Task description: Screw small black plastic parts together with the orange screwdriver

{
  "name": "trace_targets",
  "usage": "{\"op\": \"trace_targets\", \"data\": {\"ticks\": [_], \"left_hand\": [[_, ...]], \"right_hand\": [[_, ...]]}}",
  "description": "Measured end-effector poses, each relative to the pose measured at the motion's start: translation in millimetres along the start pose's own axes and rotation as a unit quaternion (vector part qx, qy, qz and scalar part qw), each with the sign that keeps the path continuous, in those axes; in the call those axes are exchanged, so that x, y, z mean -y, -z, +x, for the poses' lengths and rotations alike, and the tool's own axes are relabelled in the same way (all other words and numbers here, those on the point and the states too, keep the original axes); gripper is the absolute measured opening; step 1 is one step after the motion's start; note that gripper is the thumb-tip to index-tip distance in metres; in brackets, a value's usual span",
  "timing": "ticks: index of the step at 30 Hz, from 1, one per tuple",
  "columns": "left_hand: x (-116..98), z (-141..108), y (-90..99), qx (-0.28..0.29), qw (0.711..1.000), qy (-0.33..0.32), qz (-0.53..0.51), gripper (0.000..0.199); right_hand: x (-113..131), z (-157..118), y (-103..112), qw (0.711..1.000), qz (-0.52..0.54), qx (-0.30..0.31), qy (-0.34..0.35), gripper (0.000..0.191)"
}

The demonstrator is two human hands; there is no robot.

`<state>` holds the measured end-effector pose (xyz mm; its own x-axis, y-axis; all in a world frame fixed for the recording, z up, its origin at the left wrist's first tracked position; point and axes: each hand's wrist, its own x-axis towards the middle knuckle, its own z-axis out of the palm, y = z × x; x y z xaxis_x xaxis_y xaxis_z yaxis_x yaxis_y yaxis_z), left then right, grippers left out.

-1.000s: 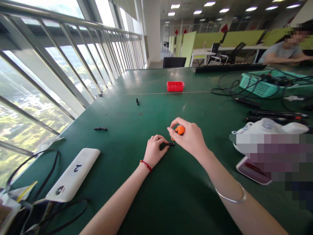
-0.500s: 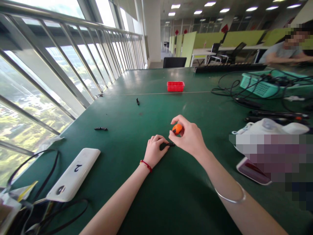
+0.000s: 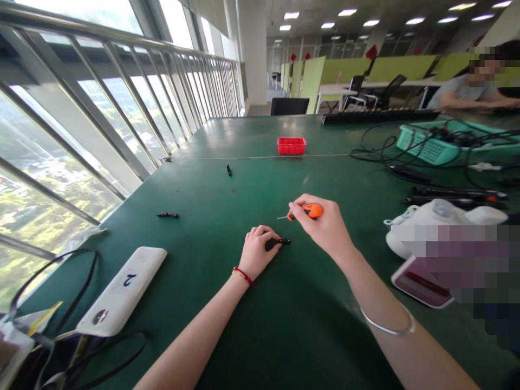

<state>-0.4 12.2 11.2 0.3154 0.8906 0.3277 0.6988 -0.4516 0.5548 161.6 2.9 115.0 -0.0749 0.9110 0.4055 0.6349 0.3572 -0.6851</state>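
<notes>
While the left hand [image 3: 257, 251] pins a small black part [image 3: 278, 242] to the green worktop [image 3: 284, 325], the right hand [image 3: 325, 227] grips an orange screwdriver [image 3: 305, 211]. Its shaft lies level, tip pointing left, just beyond and slightly right of the part, not touching it.

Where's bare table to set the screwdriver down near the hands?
Bare green table lies between the forearms and ahead of both hands up to the red bin. The right side is crowded: white device, phone, cables. Lower left holds the white pack and cords.
</notes>
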Motion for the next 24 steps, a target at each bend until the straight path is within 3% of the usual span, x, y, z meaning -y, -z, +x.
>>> {"op": "trace_targets", "data": {"ticks": [4, 8, 11, 24], "left_hand": [[-0.6, 0.2, 1.6, -0.022, 1.000, -0.001, -0.006, 0.007], [-2.4, 0.6, 5.2, -0.081, 0.996, -0.004, -0.028, 0.008], [-2.9, 0.7, 8.8, -0.090, 0.995, -0.021, -0.037, 0.007], [-1.4, 1.6, 12.1, -0.030, 0.997, -0.066, -0.040, 0.013]], "right_hand": [[-26.2, -8.7, -14.7, 0.999, 0.020, -0.008, 0.041, 0.019], [-65.1, -30.6, -45.3, 0.999, 0.043, -0.004, -0.005, 0.016], [-81.3, -40.9, -58.4, 0.997, 0.073, 0.024, -0.021, 0.018], [-87.3, -41.4, -59.9, 0.992, 0.110, 0.069, -0.005, 0.009]]}}
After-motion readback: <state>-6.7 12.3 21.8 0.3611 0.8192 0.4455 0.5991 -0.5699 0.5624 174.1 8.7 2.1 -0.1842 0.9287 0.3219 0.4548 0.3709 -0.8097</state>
